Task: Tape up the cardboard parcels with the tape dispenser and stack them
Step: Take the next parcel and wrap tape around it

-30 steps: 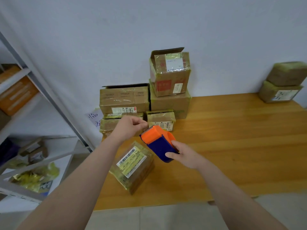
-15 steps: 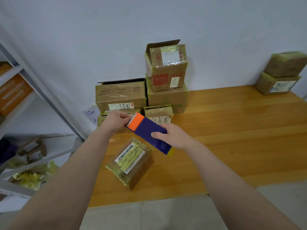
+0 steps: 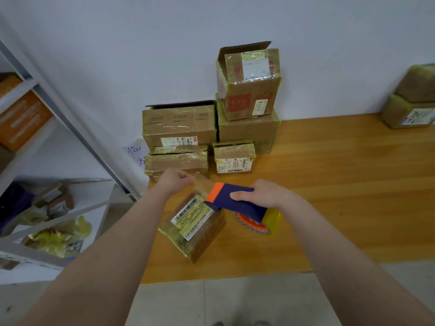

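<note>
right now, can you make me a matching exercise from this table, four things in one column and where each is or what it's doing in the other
Things
1 tape dispenser
2 barcode-labelled parcel
3 box marked 6414
4 left hand

Places and states
a sits on top of a bigger box, one flap up
b held in the right hand
c pinches the tape end
d lies on the table, label up

Pairs: 1-b, 2-d, 3-a, 4-c

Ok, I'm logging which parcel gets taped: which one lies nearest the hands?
The small barcode-labelled parcel, lying askew and alone at the near edge of the table, right by the tape dispenser; the other parcels sit stacked farther back.
</note>
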